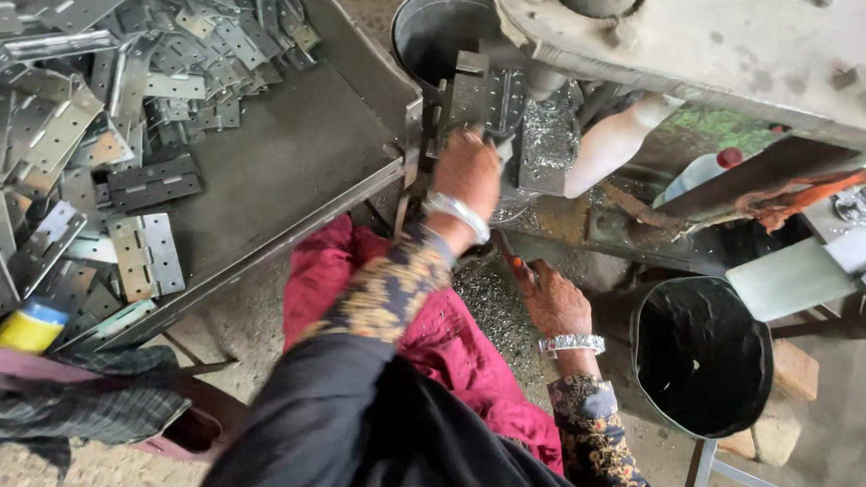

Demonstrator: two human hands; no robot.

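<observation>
The left hand (467,170) fingers close on a hinge plate (482,101) just above them, while the right hand (553,299) grips a handle (508,258) lower

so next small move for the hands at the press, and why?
Probably pull the right hand on the red-handled lever: the left hand holds a metal hinge plate at the press bed, seemingly in position.

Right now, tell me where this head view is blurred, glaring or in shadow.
Head view: daylight is soft, with no hard shadows; the heap of grey metal hinge plates shows pale glare; the left hand and right hand look slightly soft; the black round bin is too dark inside to read; straight edges bow near the frame edges.
</observation>
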